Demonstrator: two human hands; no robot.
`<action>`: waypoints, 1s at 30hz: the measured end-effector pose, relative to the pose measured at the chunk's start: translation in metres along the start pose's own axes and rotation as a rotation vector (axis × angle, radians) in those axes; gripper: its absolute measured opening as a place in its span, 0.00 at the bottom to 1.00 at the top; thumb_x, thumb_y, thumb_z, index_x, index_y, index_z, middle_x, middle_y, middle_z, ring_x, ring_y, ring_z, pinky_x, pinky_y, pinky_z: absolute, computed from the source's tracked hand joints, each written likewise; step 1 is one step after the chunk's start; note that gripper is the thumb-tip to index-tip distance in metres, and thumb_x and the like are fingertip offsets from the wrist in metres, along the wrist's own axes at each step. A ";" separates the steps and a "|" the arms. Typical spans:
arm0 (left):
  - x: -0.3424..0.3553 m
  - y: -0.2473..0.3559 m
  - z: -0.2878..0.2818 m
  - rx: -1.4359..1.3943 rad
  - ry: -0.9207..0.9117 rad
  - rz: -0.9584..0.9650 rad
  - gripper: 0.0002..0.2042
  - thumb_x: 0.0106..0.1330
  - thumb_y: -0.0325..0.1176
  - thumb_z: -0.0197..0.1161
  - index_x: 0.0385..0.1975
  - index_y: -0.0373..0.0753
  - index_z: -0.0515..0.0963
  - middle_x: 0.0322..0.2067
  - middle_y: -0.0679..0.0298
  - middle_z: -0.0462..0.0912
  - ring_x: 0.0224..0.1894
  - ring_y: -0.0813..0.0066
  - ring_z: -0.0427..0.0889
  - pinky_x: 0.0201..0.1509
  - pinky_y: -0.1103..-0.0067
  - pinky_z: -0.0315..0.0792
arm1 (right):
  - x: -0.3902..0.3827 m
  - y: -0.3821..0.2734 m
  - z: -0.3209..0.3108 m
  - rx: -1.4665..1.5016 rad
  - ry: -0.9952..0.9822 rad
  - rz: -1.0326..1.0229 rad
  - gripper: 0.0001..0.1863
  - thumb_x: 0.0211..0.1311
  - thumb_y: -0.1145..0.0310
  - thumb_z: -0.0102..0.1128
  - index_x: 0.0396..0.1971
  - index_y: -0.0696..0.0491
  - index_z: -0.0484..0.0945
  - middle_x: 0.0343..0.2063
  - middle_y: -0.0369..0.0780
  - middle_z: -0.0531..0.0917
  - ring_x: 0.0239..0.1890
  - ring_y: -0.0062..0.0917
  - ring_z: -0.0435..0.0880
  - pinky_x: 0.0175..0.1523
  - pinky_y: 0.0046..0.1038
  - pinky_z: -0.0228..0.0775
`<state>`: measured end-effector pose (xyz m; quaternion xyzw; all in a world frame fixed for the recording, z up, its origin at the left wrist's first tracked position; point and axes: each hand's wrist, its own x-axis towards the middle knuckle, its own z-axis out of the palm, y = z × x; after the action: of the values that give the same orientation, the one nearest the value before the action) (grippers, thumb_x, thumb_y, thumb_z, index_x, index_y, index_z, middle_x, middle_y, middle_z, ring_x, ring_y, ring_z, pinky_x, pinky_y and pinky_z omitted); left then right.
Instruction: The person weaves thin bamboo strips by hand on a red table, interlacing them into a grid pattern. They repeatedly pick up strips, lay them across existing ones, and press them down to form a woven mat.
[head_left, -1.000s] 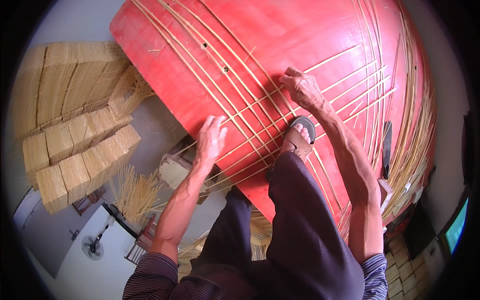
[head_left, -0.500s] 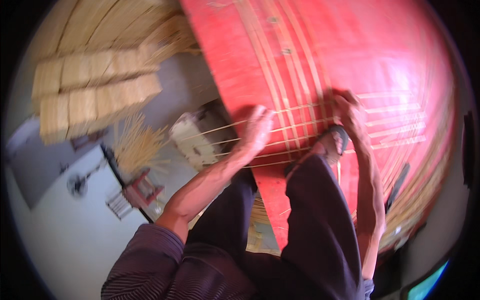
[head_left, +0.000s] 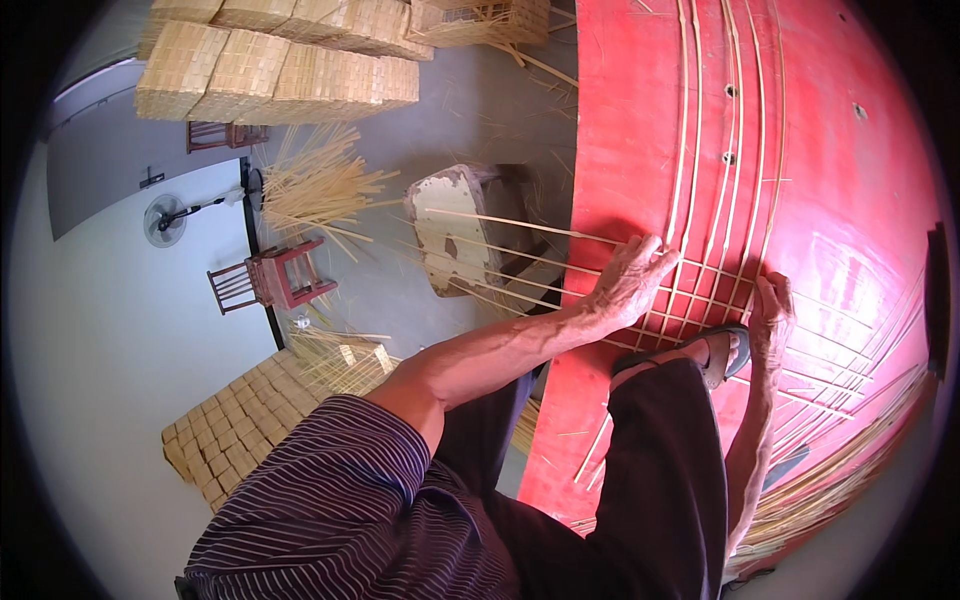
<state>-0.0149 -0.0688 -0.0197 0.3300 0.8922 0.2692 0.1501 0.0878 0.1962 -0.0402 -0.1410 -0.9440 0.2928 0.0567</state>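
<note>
Seen from above, two bare hands work on a grid of pale, thin strips (head_left: 700, 292), apparently split bamboo or cane, laid on a red board (head_left: 620, 130). Clock directions run from the middle of the view, twelve at the top.

The left hand (head_left: 632, 282), at three o'clock, is half closed, back upward, its bent fingers together and their tips touching the strips at the grid's upper left corner. The right hand (head_left: 773, 308), farther out at three, is also half closed, fingers curled down at the grid's right edge. Whether either hand pinches a strip is hidden.

Just below and between the hands, a sandalled foot (head_left: 716, 352) rests on the grid. Long strips run from the grid toward one o'clock; the crossing strips stick out past the board's left edge, over a worn, pale stool (head_left: 440, 195) at eleven.

Farther out, long loose strips (head_left: 840, 490) lie at four. A splayed bundle of strips (head_left: 315, 190) is at ten, stacked woven blocks (head_left: 290, 85) between ten and eleven, a reddish chair (head_left: 272, 277) and a fan (head_left: 165, 220) at nine.
</note>
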 end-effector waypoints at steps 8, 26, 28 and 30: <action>0.012 0.012 0.020 -0.650 -0.054 -0.548 0.14 0.55 0.24 0.66 0.42 0.40 0.75 0.40 0.56 0.69 0.42 0.58 0.73 0.45 0.63 0.71 | 0.002 -0.004 -0.014 0.094 0.011 -0.055 0.11 0.57 0.79 0.57 0.40 0.57 0.82 0.38 0.46 0.81 0.42 0.41 0.82 0.45 0.37 0.74; 0.002 0.012 0.010 -0.179 -0.012 -0.076 0.19 0.53 0.22 0.67 0.47 0.40 0.77 0.39 0.57 0.71 0.40 0.59 0.76 0.45 0.67 0.72 | 0.000 -0.005 -0.011 -0.030 0.049 -0.051 0.06 0.51 0.77 0.60 0.30 0.54 0.80 0.31 0.42 0.77 0.37 0.41 0.78 0.43 0.41 0.73; 0.003 0.012 0.008 -0.129 -0.004 -0.030 0.19 0.53 0.21 0.67 0.47 0.39 0.77 0.40 0.56 0.72 0.40 0.58 0.76 0.45 0.66 0.72 | 0.000 -0.005 -0.010 -0.080 0.032 -0.035 0.04 0.51 0.76 0.60 0.28 0.53 0.79 0.31 0.41 0.78 0.37 0.39 0.78 0.43 0.40 0.73; 0.004 0.010 0.009 -0.093 0.004 0.025 0.19 0.54 0.21 0.67 0.48 0.39 0.77 0.40 0.56 0.72 0.40 0.57 0.76 0.45 0.66 0.72 | 0.000 -0.003 -0.011 -0.060 0.034 -0.029 0.04 0.51 0.76 0.60 0.28 0.53 0.79 0.30 0.41 0.77 0.37 0.39 0.78 0.43 0.39 0.73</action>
<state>-0.0085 -0.0563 -0.0213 0.3334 0.8748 0.3128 0.1602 0.0895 0.1993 -0.0295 -0.1338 -0.9532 0.2611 0.0728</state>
